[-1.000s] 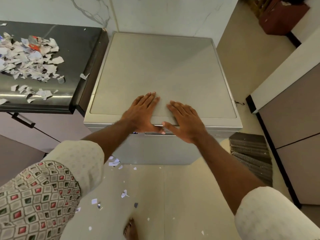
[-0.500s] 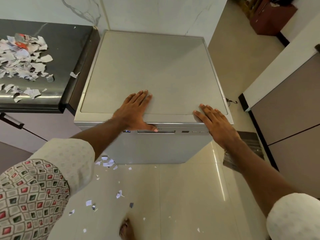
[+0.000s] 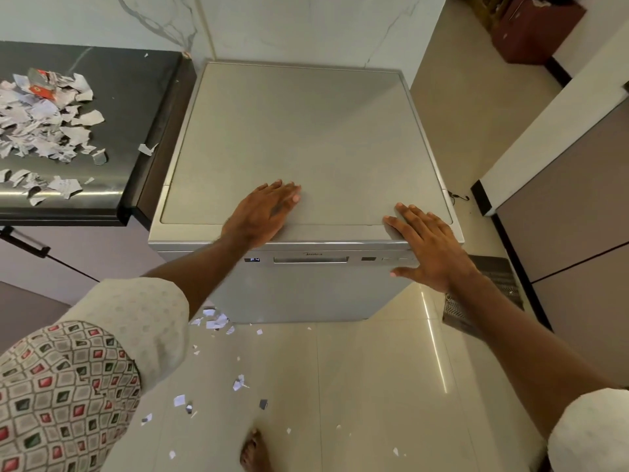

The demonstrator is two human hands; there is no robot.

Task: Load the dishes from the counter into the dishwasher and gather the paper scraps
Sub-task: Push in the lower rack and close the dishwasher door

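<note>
A silver dishwasher [image 3: 306, 137] stands against the marble wall with its door closed; a small display on its front strip reads P4. My left hand [image 3: 262, 212] lies flat on the top near the front edge, fingers straight. My right hand [image 3: 432, 247] lies open over the front right corner, fingers on the top and thumb down across the control strip. A heap of torn paper scraps [image 3: 44, 120] lies on the dark counter [image 3: 136, 83] to the left. More paper scraps [image 3: 214, 320] are scattered on the floor by the dishwasher's foot. No dishes are in view.
A cabinet handle [image 3: 23, 241] juts out below the counter. On the right stands a grey cabinet unit [image 3: 565, 206], with a striped mat [image 3: 486, 298] on the tiled floor beside it. My bare foot [image 3: 253, 451] is at the bottom edge. A maroon box [image 3: 534, 28] sits far right.
My right hand slid from the middle of the front edge to the front right corner. My left hand moved slightly further onto the top, its thumb off the door's upper edge.
</note>
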